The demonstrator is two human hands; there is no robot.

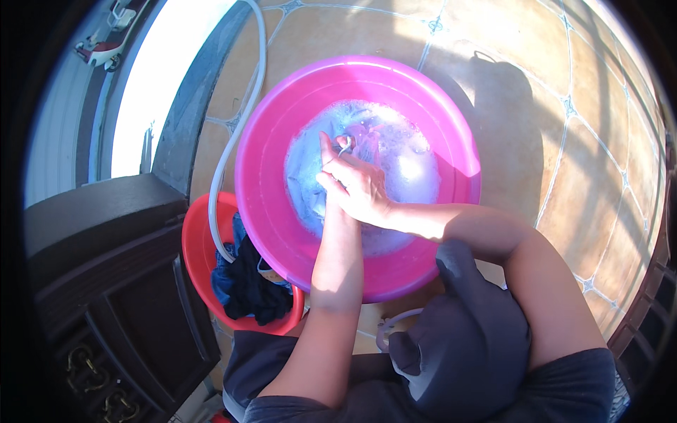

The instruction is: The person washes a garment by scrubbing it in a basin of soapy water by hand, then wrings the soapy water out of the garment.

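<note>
A large pink plastic basin (455,121) stands before me, holding sudsy water (412,169) and wet light-blue cloth (307,174). Over its middle, my right hand (362,187) lies across my left wrist, its fingers pointing left. My left hand (329,153) reaches forward from beneath and is partly covered by the right. Close to the fingertips are a thin white cord (345,146) and a sheer pinkish piece of fabric (367,140) in the foam. Whether either hand grips cloth cannot be made out.
A red plastic basin (193,248) with dark and denim clothes (254,285) touches the pink basin's lower left. A pale hose (227,153) runs down into it. Left of this stands a dark panelled door (143,317). Tiled floor (597,185) extends to the right, in sun and shadow.
</note>
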